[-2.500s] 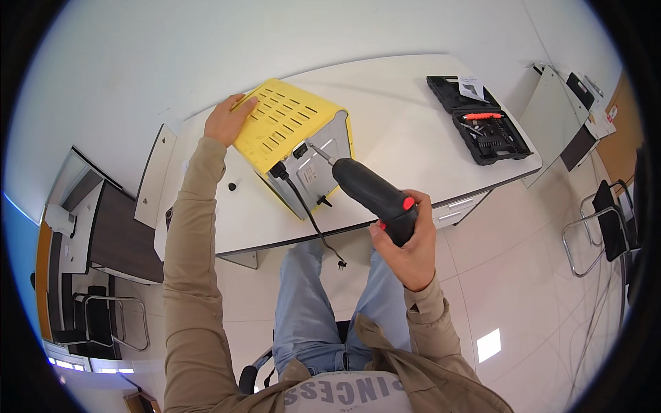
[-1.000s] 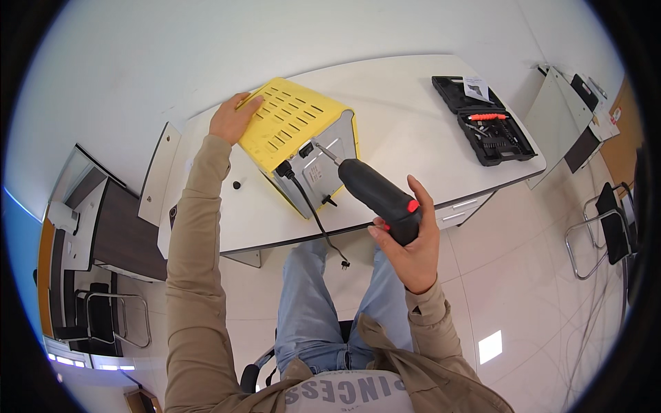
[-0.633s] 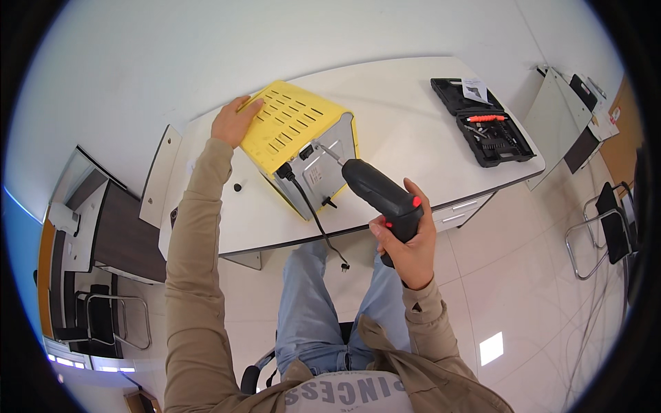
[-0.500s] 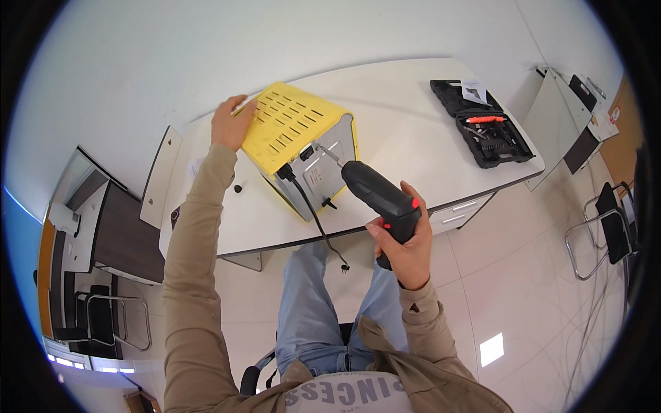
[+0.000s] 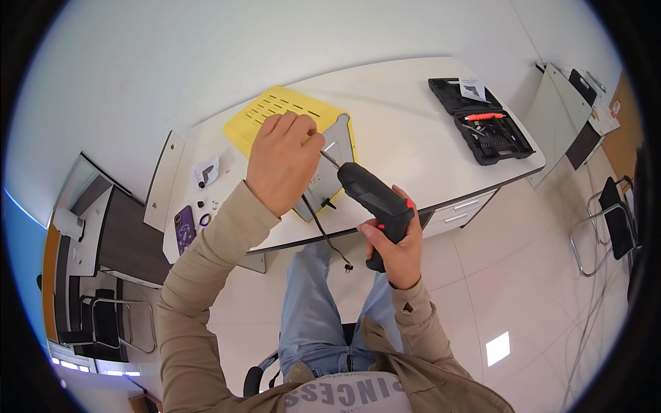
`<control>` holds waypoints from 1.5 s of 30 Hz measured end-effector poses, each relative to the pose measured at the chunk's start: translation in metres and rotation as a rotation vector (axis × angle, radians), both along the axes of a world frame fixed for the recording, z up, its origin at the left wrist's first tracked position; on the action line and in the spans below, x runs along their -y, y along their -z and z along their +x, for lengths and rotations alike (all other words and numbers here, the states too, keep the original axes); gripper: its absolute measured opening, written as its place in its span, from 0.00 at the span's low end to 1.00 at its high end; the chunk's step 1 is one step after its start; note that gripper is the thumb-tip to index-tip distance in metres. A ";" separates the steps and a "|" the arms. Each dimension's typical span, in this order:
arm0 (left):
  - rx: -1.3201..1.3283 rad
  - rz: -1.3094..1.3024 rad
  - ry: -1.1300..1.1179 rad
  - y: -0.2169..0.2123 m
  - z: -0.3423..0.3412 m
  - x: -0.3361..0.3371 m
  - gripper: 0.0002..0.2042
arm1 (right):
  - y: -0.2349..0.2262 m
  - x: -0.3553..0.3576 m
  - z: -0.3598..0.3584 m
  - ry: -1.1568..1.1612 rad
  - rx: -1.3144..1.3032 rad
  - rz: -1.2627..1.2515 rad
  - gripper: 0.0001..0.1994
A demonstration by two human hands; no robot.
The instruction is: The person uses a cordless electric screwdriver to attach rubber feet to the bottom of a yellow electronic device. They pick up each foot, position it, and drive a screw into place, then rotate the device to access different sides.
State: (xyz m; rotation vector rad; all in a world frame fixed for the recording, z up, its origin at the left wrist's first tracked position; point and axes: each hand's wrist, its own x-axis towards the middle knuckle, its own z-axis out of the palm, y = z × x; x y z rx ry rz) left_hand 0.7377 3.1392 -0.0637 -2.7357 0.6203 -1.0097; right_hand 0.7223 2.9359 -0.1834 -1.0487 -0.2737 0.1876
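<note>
Housing (image 5: 275, 103): yellow box with rows of slots in its top face and a grey metal end panel (image 5: 339, 134); rests on a white desk (image 5: 406, 131), with the panel facing the person's side.
Right hand (image 5: 398, 255): on the near right side of the housing, closed around the handle of a black plastic power screwdriver with red buttons (image 5: 375, 199).
Bit (image 5: 330, 159): slim metal shaft, tilted from the screwdriver's nose toward the housing; its tip is hidden behind the fingers of the left hand.
Left hand (image 5: 282, 165): in front of the housing's upper near edge, fingers curled together at the bit; what lies between the fingertips is hidden, so whether it grips anything cannot be told.
Cord (image 5: 316, 221): black cable, hanging over the desk edge on the near side of the housing, ending in a black plug (image 5: 348, 268).
Tool case (image 5: 446, 94): black plastic, open, well to the right of the housing; contains an orange flexible rod (image 5: 485, 116) and carries a white printed leaflet (image 5: 472, 88) on its lid.
Phone (image 5: 184, 230): purple-backed, left of the housing, near a small dark ring (image 5: 205, 219).
Paper (image 5: 206, 171): white printed sheet, also left of the housing.
</note>
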 end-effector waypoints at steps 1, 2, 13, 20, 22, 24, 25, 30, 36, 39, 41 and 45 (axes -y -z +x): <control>-0.003 0.033 -0.033 0.000 0.003 -0.001 0.13 | 0.002 -0.001 0.001 -0.009 -0.009 0.023 0.37; -0.006 0.037 -0.034 0.000 0.004 0.001 0.12 | 0.005 -0.001 0.002 -0.019 -0.018 0.046 0.36; 0.092 0.282 -0.131 0.002 0.011 0.015 0.02 | 0.037 0.026 0.005 -0.197 -0.171 0.275 0.25; 0.105 0.229 -0.027 0.000 0.015 0.009 0.05 | 0.067 0.043 -0.004 -0.463 -0.232 0.603 0.25; 0.103 0.237 -0.024 -0.001 0.014 0.008 0.06 | 0.074 0.044 -0.006 -0.518 -0.238 0.683 0.24; 0.054 0.108 0.058 -0.003 0.010 0.010 0.06 | 0.079 0.045 -0.009 -0.556 -0.219 0.747 0.23; 0.030 0.042 0.100 -0.004 0.006 0.012 0.07 | 0.081 0.046 -0.010 -0.590 -0.201 0.774 0.22; -0.538 -0.909 0.205 0.011 -0.045 0.045 0.04 | 0.096 0.048 -0.011 -0.714 -0.138 0.869 0.20; -0.803 -1.714 0.378 0.065 -0.081 0.062 0.10 | 0.087 0.043 -0.028 -0.658 -0.227 0.762 0.23; -0.719 -1.812 0.466 0.079 -0.084 0.070 0.13 | 0.091 0.041 -0.030 -0.716 -0.212 0.709 0.23; -0.652 -1.832 0.497 0.081 -0.085 0.073 0.10 | 0.092 0.041 -0.033 -0.719 -0.223 0.693 0.22; -0.561 -1.814 0.425 0.081 -0.085 0.074 0.04 | 0.099 0.039 -0.035 -0.757 -0.203 0.672 0.22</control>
